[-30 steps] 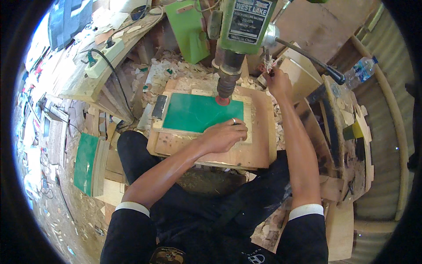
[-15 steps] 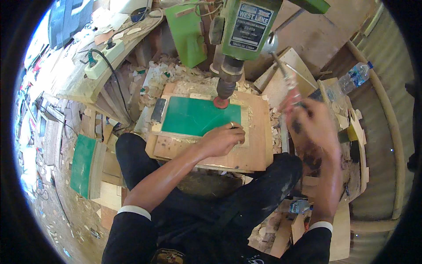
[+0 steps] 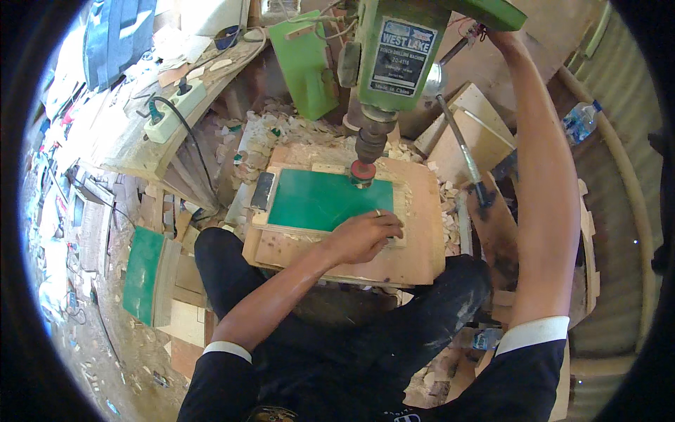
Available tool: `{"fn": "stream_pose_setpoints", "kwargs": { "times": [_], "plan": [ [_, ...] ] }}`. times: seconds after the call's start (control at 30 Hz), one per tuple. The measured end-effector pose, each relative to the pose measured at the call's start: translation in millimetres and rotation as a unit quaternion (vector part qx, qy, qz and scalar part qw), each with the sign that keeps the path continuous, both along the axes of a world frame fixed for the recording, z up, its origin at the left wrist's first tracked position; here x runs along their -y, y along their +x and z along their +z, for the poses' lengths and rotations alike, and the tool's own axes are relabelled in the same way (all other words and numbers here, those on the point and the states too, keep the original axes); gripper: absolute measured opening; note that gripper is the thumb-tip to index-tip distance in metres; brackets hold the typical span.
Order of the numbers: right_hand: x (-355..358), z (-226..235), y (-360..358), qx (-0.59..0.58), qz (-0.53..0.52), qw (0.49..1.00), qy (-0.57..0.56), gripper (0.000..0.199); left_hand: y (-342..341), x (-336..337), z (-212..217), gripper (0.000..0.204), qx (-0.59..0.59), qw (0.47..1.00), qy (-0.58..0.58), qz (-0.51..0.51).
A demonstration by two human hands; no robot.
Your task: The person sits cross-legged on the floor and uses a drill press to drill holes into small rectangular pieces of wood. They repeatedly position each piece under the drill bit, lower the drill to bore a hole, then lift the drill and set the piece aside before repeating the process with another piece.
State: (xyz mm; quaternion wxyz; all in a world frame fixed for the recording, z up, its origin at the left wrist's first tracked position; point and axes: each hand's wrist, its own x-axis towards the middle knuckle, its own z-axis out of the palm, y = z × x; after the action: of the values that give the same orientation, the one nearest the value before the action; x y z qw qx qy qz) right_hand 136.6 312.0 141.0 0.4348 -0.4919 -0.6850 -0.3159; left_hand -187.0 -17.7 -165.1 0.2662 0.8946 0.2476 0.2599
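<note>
A drill press (image 3: pixel 397 63) with a green body stands in front of me, and a red round cutter (image 3: pixel 363 172) hangs from its chuck (image 3: pixel 370 144) over a board. This green-faced board (image 3: pixel 320 200) lies flat on a wooden worktable (image 3: pixel 422 232) above my knees. My left hand (image 3: pixel 362 235), a ring on one finger, holds the board at its near right corner with curled fingers. My right arm reaches up to the press. There my right hand (image 3: pixel 503 41) grips the red-wrapped feed lever (image 3: pixel 476 31), its fingers partly hidden behind the green housing.
A second lever (image 3: pixel 460 144) slants down at the right. More green-faced boards (image 3: pixel 143 274) are stacked at lower left. A bench with a power strip (image 3: pixel 174 112) stands at upper left. Wood shavings (image 3: pixel 278 137) lie behind the worktable, and a plastic bottle (image 3: pixel 582 123) is at far right.
My right hand has swung up and away with the red-wrapped lever. The cutter sits slightly higher over the board. My left hand keeps its place on the board; the view has shifted a little.
</note>
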Motion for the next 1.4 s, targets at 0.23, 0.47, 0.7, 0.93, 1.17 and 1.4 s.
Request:
{"fn": "stream_pose_setpoints", "kwargs": {
  "times": [0.23,0.47,0.7,0.93,1.17,1.4],
  "plan": [
    [-50.2,-20.1,-0.7,-0.027,0.311,0.945,-0.094,0.024,-94.2,-28.8,27.6,0.033,-0.063,0.97,-0.065,0.227],
    [-34.6,-20.2,-17.9,-0.07,0.354,0.93,-0.075,0.019,-129.9,-85.6,2.3,0.039,-0.186,0.909,-0.014,0.372],
    [-27.2,-10.3,-16.8,0.218,-0.024,0.973,0.071,0.018,-123.2,-27.2,11.2,0.046,-0.255,0.885,0.096,0.378],
    [5.0,-9.4,-24.4,0.127,-0.061,0.989,0.045,0.023,-111.4,29.1,27.6,0.059,-0.315,0.846,0.087,0.423],
    [17.2,3.9,-39.9,0.017,-0.012,1.0,-0.017,0.027,-92.7,47.9,45.5,0.056,-0.276,0.861,0.079,0.421],
    [65.8,8.0,-53.6,-0.07,-0.016,0.994,-0.079,0.036,-13.1,34.9,30.0,0.055,-0.087,0.99,0.07,0.085]
  ]
}}
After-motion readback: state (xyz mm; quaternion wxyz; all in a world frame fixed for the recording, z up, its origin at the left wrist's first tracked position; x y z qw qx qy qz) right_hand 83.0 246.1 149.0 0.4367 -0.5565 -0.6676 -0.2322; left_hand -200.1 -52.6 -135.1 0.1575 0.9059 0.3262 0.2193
